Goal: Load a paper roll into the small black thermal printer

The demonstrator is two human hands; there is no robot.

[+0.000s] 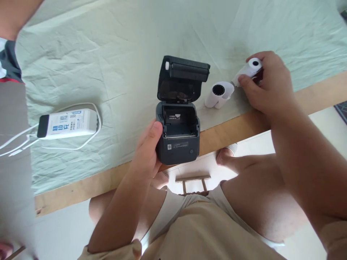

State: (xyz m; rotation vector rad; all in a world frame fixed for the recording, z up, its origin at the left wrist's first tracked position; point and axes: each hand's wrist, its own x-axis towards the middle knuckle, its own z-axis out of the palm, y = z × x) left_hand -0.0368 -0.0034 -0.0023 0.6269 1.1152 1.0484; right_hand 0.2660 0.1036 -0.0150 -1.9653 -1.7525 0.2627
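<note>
My left hand (148,146) grips the left side of a small dark grey label printer (177,148) at the table's front edge. Its lid (180,77) is raised, and the paper bay inside shows no roll. To the right, my right hand (271,79) is closed around a white paper roll (248,71) with a dark hole in its core. Between the printer and that hand, another white paper roll (226,96) stands on the cloth, its loose end partly unwound and its core dark.
A pale green cloth (119,54) covers the table, with a bare wooden edge (84,184) in front. On the left lies a white power strip (69,123) with a looped white cable. Part of another person's arm (16,16) shows at the top left. A wooden stool (193,178) is below.
</note>
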